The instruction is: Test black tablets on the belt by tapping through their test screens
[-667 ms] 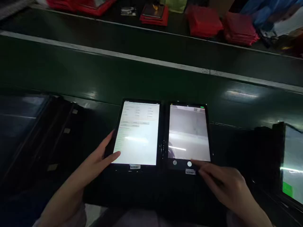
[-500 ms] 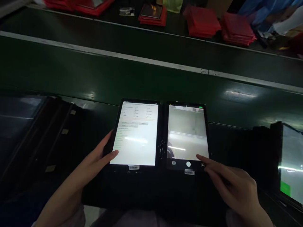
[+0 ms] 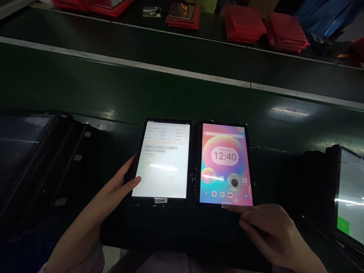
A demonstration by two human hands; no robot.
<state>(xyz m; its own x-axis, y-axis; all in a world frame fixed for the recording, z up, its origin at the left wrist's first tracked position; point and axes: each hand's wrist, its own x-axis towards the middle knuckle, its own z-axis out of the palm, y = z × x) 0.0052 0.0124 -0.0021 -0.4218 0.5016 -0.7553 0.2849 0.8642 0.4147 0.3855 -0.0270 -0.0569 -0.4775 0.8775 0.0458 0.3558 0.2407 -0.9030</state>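
Note:
Two lit tablets lie side by side in front of me. My left hand (image 3: 118,189) grips the left edge of the left tablet (image 3: 163,176), its thumb over the lower corner of a white screen with tick boxes, grey buttons and green text. The right tablet (image 3: 209,149) shows a colourful home screen with a clock reading 12:40 and an enlarged camera icon low on the screen. My right hand (image 3: 269,225) holds nothing; its index finger stretches to the bottom edge of this tablet, beside a small white label, while the other fingers bend beneath.
Dark tablets or panels (image 3: 31,151) with small labels lean in a row at left. Another lit tablet (image 3: 350,189) tilts at right. A green conveyor belt (image 3: 176,96) runs across behind a pale rail (image 3: 170,72). Red pouches (image 3: 246,22) are stacked at the back.
The right tablet's screen has gone from a camera view to the home screen. My right index finger has moved down and left to the bottom edge. The left hand keeps its hold.

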